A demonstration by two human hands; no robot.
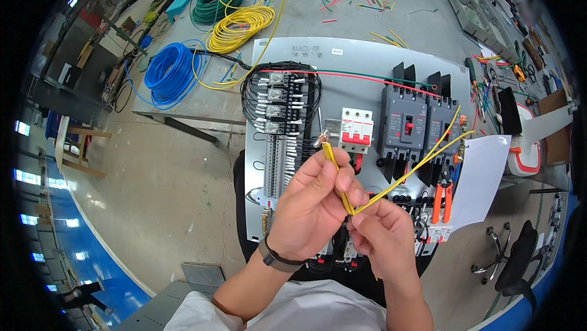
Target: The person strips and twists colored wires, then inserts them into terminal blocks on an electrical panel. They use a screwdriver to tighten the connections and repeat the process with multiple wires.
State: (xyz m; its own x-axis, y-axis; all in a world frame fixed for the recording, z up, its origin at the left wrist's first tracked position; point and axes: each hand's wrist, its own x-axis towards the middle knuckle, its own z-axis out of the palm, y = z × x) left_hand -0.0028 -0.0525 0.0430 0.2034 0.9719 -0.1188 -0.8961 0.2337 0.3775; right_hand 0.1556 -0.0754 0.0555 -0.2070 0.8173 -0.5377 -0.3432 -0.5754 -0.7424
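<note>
My left hand (315, 208) is closed around doubled yellow wires (331, 155), with bare copper strands showing at their upper end. Lower down, my right hand (385, 233) pinches the yellow wire where it bends sharply. From that bend two yellow lengths run up and right toward the large grey circuit breakers (406, 122). Both hands are above a metal mounting plate (293, 49) carrying electrical parts. Just beyond my fingers sits a white breaker with red levers (356, 129). Orange-handled pliers (441, 199) lie right of my right hand.
Relays (276, 95) and a terminal strip (275, 159) line the plate's left side. Coils of blue wire (169, 74), yellow wire (241, 28) and green wire (217, 2) lie on the grey table. A white sheet (486, 172) overhangs at right, above a black chair (516, 264).
</note>
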